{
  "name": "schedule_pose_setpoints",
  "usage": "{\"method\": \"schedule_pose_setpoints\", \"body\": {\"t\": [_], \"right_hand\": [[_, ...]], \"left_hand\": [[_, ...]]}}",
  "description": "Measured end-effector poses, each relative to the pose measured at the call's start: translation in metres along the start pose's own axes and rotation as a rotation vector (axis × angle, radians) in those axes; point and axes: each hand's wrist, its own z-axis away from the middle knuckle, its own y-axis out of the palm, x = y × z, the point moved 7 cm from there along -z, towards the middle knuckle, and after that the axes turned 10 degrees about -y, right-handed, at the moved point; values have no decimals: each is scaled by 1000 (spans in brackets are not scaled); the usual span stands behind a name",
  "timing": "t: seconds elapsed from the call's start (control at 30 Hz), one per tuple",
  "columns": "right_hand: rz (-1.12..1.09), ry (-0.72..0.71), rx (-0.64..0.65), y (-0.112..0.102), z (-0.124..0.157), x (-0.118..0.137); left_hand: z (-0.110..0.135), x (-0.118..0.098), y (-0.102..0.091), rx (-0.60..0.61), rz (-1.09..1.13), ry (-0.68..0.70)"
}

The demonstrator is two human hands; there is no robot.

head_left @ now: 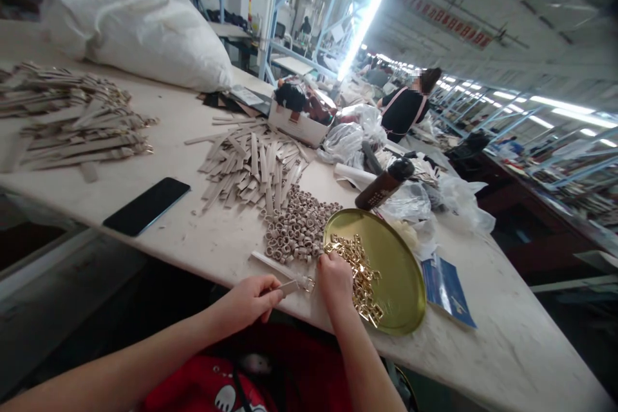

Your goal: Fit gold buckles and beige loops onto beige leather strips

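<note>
**Left hand (pixel 257 299) pinches a flat beige strap (pixel 288 288); right hand (pixel 337 278) sits beside the gold buckles (pixel 361 273)**

The left hand grasps the narrow strap between thumb and fingers, its free end pointing towards the right hand. Just off that end shows a small, shiny metal fitting (pixel 309 284); whether it joins the strap cannot be told. A slim whitish strip (pixel 273 263) lies just beyond the left grip, near the edge of the pale worktable (pixel 502 315).

The right hand's fingers are bunched at the left edge of a round, olive-gold tray (pixel 405 296), against the heap of shiny buckles in it. Its fingertips are hidden, so I cannot tell if they hold anything.

Just past both hands spreads a mound of small taupe rings (pixel 300 225), and behind it a loose pile of flat beige strips (pixel 253 164). Left of the left grip lies a black smartphone (pixel 147 206); farther out that way are a stack of beige strips with metal ends (pixel 80 122) and a bulging white sack (pixel 145 29). Right of the right hand, past the tray, is a blue printed booklet (pixel 449 290). A dark brown bottle with a black lid (pixel 383 185) leans beyond the tray's far rim.
</note>
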Motion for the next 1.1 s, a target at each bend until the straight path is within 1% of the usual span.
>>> {"method": "schedule_pose_setpoints", "body": {"t": [0.1, 0.17, 0.23, 0.33, 0.37, 0.4, 0.5, 0.57, 0.63, 0.7, 0.77, 0.87, 0.93, 1.03, 1.1], "right_hand": [[-94, 1, -26, -5, 8, 2], [-179, 12, -19, -10, 17, 7], [-398, 69, -17, -11, 28, 15], [-860, 229, -39, -5, 42, 33], [-969, 281, -43, -2, 45, 39], [-1028, 321, -40, 2, 48, 45], [-1103, 407, -10, 11, 53, 54], [-1126, 419, 2, 16, 55, 54], [-1114, 396, -11, 17, 56, 52], [-1074, 359, -43, 16, 57, 49], [-1071, 350, -48, 18, 58, 48], [-1128, 378, 73, 27, 61, 50], [-1127, 400, 122, 30, 62, 50], [-1127, 441, 68, 27, 63, 45], [-1153, 443, 56, 26, 64, 47]], "left_hand": [[9, 1, -7, -35, -1, -2], [15, -6, -10, -51, -5, 11], [19, -18, -10, -60, 1, 52], [18, -36, -11, -96, -18, 120], [16, -39, -11, -122, -47, 133], [15, -42, -12, -155, -85, 141], [11, -42, -17, -239, -201, 147], [10, -39, -17, -250, -254, 140], [10, -35, -17, -236, -287, 122], [9, -33, -15, -189, -294, 86], [7, -31, -10, -104, -283, 36], [2, -31, -2, 27, -262, -22], [0, -32, 0, 55, -218, -30], [-1, -30, 2, 66, -88, -21], [-2, -27, 2, 65, -22, -14]]}}
